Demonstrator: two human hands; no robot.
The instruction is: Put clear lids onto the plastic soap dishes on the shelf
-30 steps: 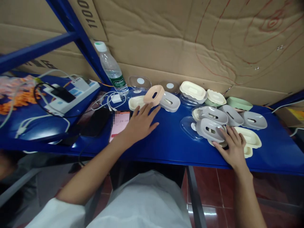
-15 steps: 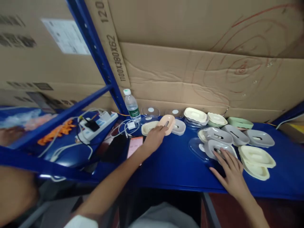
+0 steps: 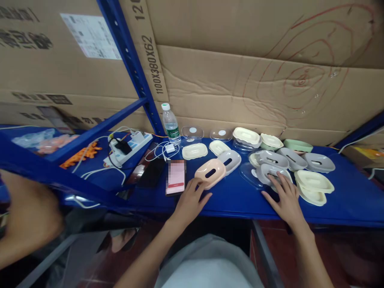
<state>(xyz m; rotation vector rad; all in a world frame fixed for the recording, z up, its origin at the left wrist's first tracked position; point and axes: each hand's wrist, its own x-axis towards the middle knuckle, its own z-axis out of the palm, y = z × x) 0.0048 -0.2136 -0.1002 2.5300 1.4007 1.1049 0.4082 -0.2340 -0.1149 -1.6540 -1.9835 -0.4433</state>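
Observation:
My left hand (image 3: 191, 199) grips the near rim of a peach oval soap dish (image 3: 210, 173) on the blue shelf (image 3: 228, 196), with a grey dish (image 3: 229, 159) right behind it. My right hand (image 3: 284, 197) lies flat with spread fingers, its fingertips on a grey dish (image 3: 271, 172) that sits over a clear lid (image 3: 249, 176). Cream dishes (image 3: 313, 183) are stacked just right of that hand. More grey, cream and green dishes spread behind it.
A phone with a pink screen (image 3: 176, 182) and a dark phone (image 3: 153, 173) lie left of my left hand. A water bottle (image 3: 170, 123), a power strip (image 3: 129, 147) with cables and cardboard boxes stand behind. Another person's arm (image 3: 27, 224) shows at lower left.
My left hand has drawn the peach dish from the back of the shelf toward the front edge, with the grey dish behind it. My right hand stays on the grey dish. The view pulled back.

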